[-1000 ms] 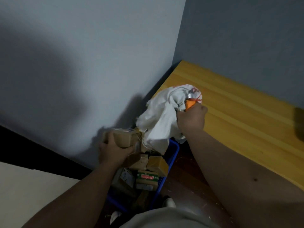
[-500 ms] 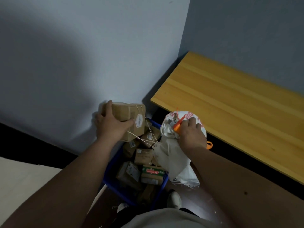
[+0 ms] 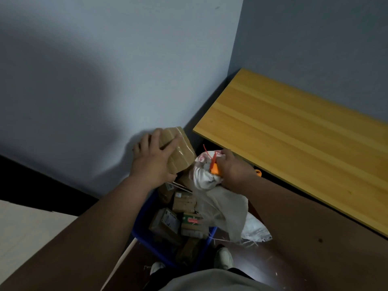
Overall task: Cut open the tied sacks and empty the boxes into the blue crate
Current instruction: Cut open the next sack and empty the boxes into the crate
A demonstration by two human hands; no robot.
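My left hand grips a taped brown cardboard box above the far end of the blue crate. Thin strings hang below that box. Several small boxes fill the crate. To the right, my right hand clutches the bunched top of a white woven sack together with an orange-handled cutter. A red tie sticks up from the sack's neck. The sack's loose end drapes over the crate's right rim toward the floor.
A yellow wooden tabletop runs along the right, with its near corner just beyond my right hand. Pale walls meet in the corner behind the crate. My two shoes stand on the dark reddish floor beside the crate. A pale surface lies at lower left.
My right hand brought the sack down from the tabletop to beside the crate. My left hand lifted the box higher and turned it so its taped face shows.
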